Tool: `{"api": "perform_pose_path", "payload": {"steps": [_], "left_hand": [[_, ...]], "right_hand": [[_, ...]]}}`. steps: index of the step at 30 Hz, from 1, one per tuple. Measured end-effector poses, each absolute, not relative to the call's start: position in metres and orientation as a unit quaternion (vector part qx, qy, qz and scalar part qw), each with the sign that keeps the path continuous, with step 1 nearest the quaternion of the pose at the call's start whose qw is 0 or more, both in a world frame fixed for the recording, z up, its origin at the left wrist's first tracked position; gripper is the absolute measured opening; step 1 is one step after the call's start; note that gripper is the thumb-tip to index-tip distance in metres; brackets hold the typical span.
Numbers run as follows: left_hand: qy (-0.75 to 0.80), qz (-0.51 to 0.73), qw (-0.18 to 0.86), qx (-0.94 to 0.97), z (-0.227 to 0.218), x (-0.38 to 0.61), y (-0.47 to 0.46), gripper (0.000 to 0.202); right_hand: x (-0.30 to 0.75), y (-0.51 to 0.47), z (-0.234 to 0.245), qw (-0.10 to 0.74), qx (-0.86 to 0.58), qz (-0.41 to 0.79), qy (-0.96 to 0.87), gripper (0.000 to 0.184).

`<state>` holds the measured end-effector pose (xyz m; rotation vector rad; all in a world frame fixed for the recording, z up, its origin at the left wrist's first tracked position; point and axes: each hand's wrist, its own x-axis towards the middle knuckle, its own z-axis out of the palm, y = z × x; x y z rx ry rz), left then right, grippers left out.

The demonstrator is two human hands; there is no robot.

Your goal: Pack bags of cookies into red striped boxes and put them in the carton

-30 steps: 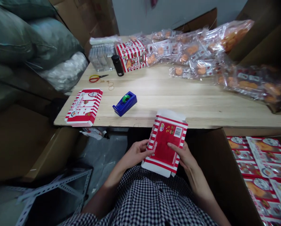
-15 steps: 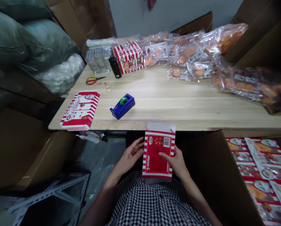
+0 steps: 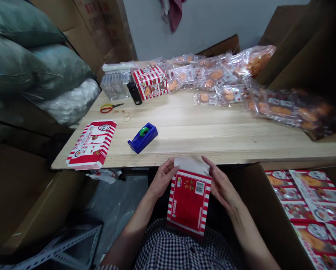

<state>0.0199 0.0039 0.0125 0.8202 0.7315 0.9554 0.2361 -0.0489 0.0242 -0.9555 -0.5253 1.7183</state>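
Observation:
A red-and-white striped cardboard box (image 3: 188,202) rests at my lap, its back panel with a barcode facing up and a pale end flap (image 3: 192,165) pointing to the table. My left hand (image 3: 164,178) pinches the box's upper left corner, thumb on the flap's edge. On the other side, my right hand (image 3: 222,185) is beside the upper right corner with fingers stretched out, the index finger along the flap's edge. The underside of the box and some right-hand fingertips are hidden.
On the table (image 3: 201,131) are a blue tape dispenser (image 3: 143,138), flat striped cartons (image 3: 92,145), scissors (image 3: 110,108), a black bottle (image 3: 134,93), an assembled striped box (image 3: 150,82) and bagged orange pieces (image 3: 215,77). A carton of packed boxes (image 3: 305,195) stands right.
My left hand has come onto the box's upper left corner. My right hand has let go of its thumb grip on the panel and moved up to the flap. The view has tilted up slightly.

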Motion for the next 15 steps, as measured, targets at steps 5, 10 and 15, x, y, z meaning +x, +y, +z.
{"api": "perform_pose_path", "payload": {"steps": [5, 10, 15], "left_hand": [[0.332, 0.436, 0.735, 0.401, 0.016, 0.011, 0.0, 0.031], [0.352, 0.413, 0.708, 0.452, 0.023, 0.005, -0.006, 0.029], [0.324, 0.359, 0.694, 0.534, 0.04, 0.001, -0.012, 0.031]], "right_hand": [[0.237, -0.048, 0.026, 0.512, -0.39, 0.729, -0.233, 0.044], [0.233, -0.051, 0.032, 0.49, -0.402, 0.743, -0.215, 0.037], [0.234, -0.05, 0.037, 0.457, -0.421, 0.75, -0.228, 0.029]]}}
